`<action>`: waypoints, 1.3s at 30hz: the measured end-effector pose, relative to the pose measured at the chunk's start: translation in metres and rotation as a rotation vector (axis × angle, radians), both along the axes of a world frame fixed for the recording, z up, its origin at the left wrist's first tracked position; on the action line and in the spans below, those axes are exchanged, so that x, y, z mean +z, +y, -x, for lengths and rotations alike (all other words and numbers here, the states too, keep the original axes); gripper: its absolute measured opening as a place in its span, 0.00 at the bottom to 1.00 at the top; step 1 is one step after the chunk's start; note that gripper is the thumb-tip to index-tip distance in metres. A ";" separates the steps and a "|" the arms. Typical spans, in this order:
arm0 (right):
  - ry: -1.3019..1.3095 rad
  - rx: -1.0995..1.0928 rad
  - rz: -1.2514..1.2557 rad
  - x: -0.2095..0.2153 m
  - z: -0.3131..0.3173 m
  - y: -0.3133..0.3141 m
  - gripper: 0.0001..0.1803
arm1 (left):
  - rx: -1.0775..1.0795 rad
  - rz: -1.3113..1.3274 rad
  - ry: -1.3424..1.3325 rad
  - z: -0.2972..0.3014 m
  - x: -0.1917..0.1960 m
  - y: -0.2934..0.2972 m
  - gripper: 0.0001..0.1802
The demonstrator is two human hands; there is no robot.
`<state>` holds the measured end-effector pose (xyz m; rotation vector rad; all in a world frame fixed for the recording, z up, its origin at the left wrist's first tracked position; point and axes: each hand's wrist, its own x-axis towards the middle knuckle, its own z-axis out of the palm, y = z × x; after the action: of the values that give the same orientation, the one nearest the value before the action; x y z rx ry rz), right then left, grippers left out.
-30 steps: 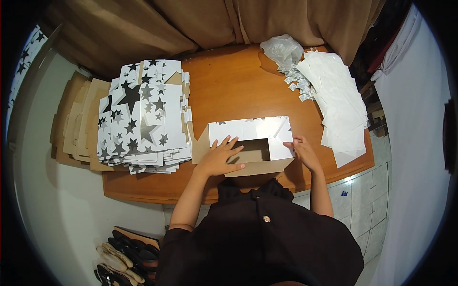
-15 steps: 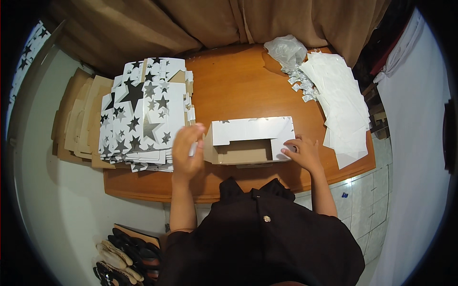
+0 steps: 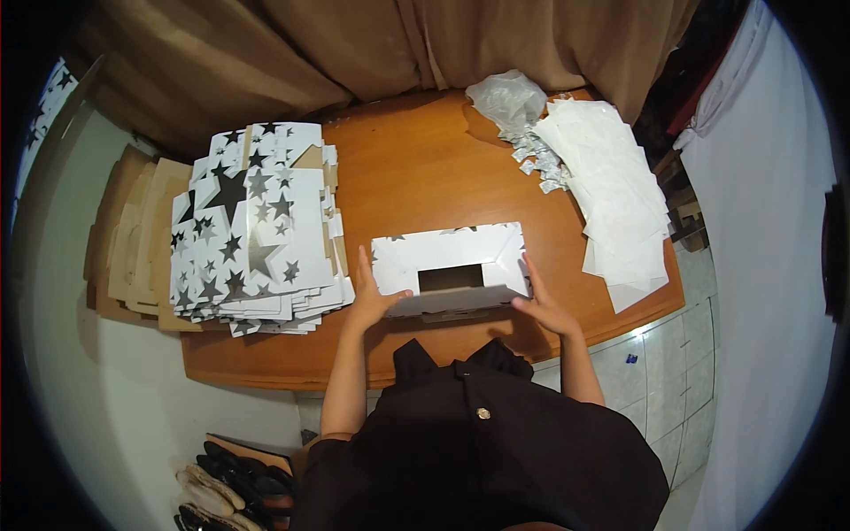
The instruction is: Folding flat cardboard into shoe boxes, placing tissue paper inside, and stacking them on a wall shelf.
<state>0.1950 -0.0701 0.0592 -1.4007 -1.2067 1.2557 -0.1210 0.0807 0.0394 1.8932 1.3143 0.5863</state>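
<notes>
A white cardboard box (image 3: 452,245) with a star print stands in front of me near the table's front edge. Its far and side flaps are folded inward, and the near flap (image 3: 456,300) leans partway over the dark opening. My left hand (image 3: 373,296) grips the left end, fingers along the outside wall and thumb over the near flap's corner. At the right end, my right hand (image 3: 544,303) grips in the same way, its fingers up the side wall and its thumb by the near flap's edge. The inside of the box is mostly hidden.
Flat star-printed cardboard sheets (image 3: 305,208) are piled on the wooden table (image 3: 398,168) at left, beside plain brown cardboard (image 3: 168,221). At right lie white paper sheets (image 3: 611,195), small sachets (image 3: 549,168) and a clear plastic bag (image 3: 507,99). Shoes (image 3: 239,482) sit lower left.
My left hand has come down onto the box's left end. The left side flap and the near flap have swung inward, narrowing the opening. My right hand has shifted to the outer right side.
</notes>
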 end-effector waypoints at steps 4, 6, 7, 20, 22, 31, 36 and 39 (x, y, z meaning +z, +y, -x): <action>-0.199 0.080 -0.031 -0.004 0.002 -0.003 0.53 | 0.025 0.290 -0.146 -0.003 0.000 0.012 0.66; -0.216 0.089 -0.049 -0.006 0.001 -0.003 0.55 | 0.039 0.174 0.119 -0.010 0.007 0.011 0.63; -0.211 0.094 -0.050 -0.005 0.003 -0.003 0.55 | 0.044 0.174 0.123 -0.010 0.006 0.013 0.63; 0.046 0.062 -0.018 0.000 -0.010 -0.016 0.14 | -0.071 0.538 -0.477 0.001 0.005 0.010 0.53; 0.051 0.075 -0.007 0.001 -0.010 -0.016 0.13 | -0.060 0.544 -0.476 0.001 0.003 0.010 0.52; 0.086 0.099 0.008 -0.002 -0.013 -0.014 0.13 | 0.062 0.427 -0.367 -0.004 -0.014 0.013 0.51; 0.142 0.055 0.007 -0.017 -0.014 -0.015 0.14 | 0.012 0.264 -0.121 -0.002 -0.010 0.011 0.49; 0.197 -0.201 -0.059 -0.028 0.001 -0.013 0.27 | 0.068 0.385 -0.476 0.010 -0.014 0.010 0.49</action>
<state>0.1944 -0.0835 0.0316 -1.2877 -0.9378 1.1773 -0.1311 0.0906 0.0249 1.3007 1.0852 0.7085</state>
